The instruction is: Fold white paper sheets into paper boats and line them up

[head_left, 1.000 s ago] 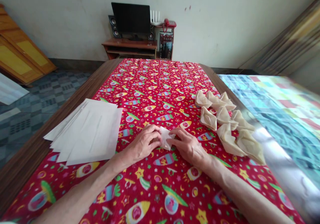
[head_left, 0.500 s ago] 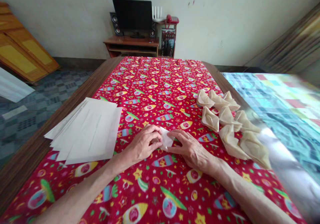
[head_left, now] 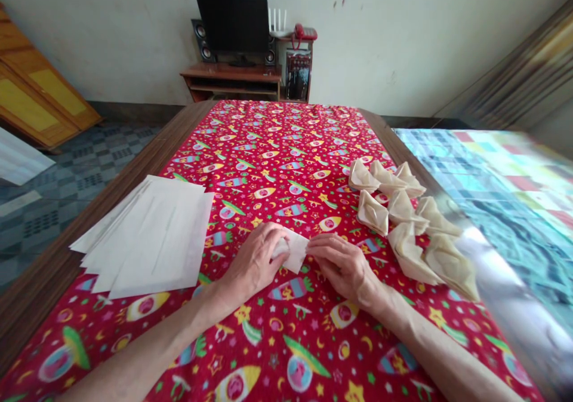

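Observation:
A small folded piece of white paper (head_left: 296, 251) lies on the red patterned cloth (head_left: 286, 193) between my hands. My left hand (head_left: 263, 251) is curled over the paper's left part, thumb and fingers gripping it. My right hand (head_left: 342, 263) has its fingers together, their tips pinched at the paper's right corner. Left of my hands is a fanned stack of white sheets (head_left: 156, 235). To the right stand several folded cream paper shapes (head_left: 405, 211), grouped in rows.
Beyond the table's wooden edge (head_left: 134, 178) are a monitor (head_left: 233, 30), speakers and a red telephone (head_left: 305, 32) on a small desk. A checked cloth surface (head_left: 492, 193) borders the table on the right. A wooden cabinet (head_left: 45, 85) stands at the left.
My right hand's fingers have closed together and drawn back to the paper's right corner. More of the white paper shows between my hands. The view has shifted slightly.

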`<action>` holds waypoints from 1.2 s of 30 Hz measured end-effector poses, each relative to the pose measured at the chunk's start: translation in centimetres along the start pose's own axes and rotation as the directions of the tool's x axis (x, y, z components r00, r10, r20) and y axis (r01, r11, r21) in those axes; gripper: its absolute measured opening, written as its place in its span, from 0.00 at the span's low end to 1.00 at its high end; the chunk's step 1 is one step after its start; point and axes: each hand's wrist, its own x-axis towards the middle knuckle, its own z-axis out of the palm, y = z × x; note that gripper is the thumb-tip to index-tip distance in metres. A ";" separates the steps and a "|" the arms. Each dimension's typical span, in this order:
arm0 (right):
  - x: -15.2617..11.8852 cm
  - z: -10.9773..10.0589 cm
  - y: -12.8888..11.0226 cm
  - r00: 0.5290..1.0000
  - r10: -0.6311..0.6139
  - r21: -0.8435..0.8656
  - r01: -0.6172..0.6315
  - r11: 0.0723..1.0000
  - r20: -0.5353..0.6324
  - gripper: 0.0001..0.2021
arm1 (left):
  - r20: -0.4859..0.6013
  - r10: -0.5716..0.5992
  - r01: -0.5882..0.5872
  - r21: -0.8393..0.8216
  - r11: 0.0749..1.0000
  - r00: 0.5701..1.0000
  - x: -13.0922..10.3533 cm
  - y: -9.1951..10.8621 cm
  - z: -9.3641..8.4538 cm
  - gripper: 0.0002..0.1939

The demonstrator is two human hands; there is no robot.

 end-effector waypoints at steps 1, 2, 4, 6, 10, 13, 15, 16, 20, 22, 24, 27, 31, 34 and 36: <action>0.0 0.1 -0.2 1.000 -0.010 -0.038 0.009 0.999 -0.018 0.13 | 0.000 0.010 -0.010 0.024 1.000 1.000 -0.1 0.2 0.0 0.09; 0.0 0.2 -0.4 0.999 -0.035 -0.083 0.034 0.996 -0.012 0.13 | 0.008 0.026 -0.027 0.049 0.998 1.000 -0.1 0.4 0.0 0.08; 0.1 0.4 -0.9 0.993 -0.096 -0.169 0.105 0.980 0.063 0.11 | 0.032 0.063 -0.066 0.111 0.992 0.997 -0.3 0.7 -0.1 0.02; 0.2 0.7 -1.3 0.983 -0.113 -0.235 0.146 0.961 0.147 0.09 | 0.081 0.108 -0.121 0.173 0.977 0.991 -0.4 1.0 -0.3 0.05; 0.3 0.9 -1.3 0.984 -0.078 -0.328 0.128 0.936 0.162 0.08 | 0.171 0.214 -0.249 0.224 0.942 0.962 -0.9 1.2 -1.0 0.08; 0.1 0.7 -1.0 0.986 -0.081 -0.340 0.128 0.932 0.149 0.09 | 0.196 0.288 -0.327 0.211 0.921 0.937 -1.6 1.0 -1.6 0.11; 0.0 0.7 -0.7 0.984 -0.084 -0.330 0.133 0.934 0.158 0.09 | 0.215 0.299 -0.343 0.213 0.915 0.930 -2.0 0.9 -1.9 0.13; 0.0 0.7 -0.6 0.982 -0.089 -0.325 0.139 0.935 0.164 0.09 | 0.219 0.294 -0.341 0.223 0.913 0.931 -2.2 0.9 -2.0 0.14; 0.2 0.7 -0.1 0.973 -0.137 -0.331 0.194 0.923 0.187 0.11 | 0.225 0.286 -0.347 0.316 0.883 0.932 -2.5 1.1 -2.1 0.15; 0.5 0.6 0.1 0.967 -0.141 -0.336 0.207 0.919 0.210 0.12 | 0.250 0.303 -0.378 0.358 0.854 0.920 -2.4 1.2 -2.2 0.14; 0.7 0.5 0.2 0.963 -0.140 -0.323 0.212 0.922 0.232 0.12 | 0.255 0.307 -0.385 0.371 0.845 0.917 -2.3 1.1 -2.3 0.14; 1.3 0.4 0.5 0.965 -0.158 -0.277 0.214 0.937 0.210 0.10 | 0.217 0.296 -0.355 0.322 0.878 0.930 -2.3 0.8 -2.0 0.12; 2.2 0.6 0.9 0.985 -0.090 -0.221 0.122 0.968 0.148 0.08 | 0.028 0.236 -0.237 0.189 0.953 0.971 -2.2 0.2 -1.2 0.08; 2.8 0.8 1.0 0.989 0.044 -0.205 -0.013 0.979 0.145 0.09 | -0.116 0.099 -0.087 0.102 0.991 0.988 -2.0 -0.2 -0.7 0.06; 3.2 1.0 1.1 0.982 0.126 -0.223 -0.092 0.971 0.143 0.09 | -0.133 0.031 -0.021 0.074 0.997 0.991 -1.7 -0.5 -0.7 0.06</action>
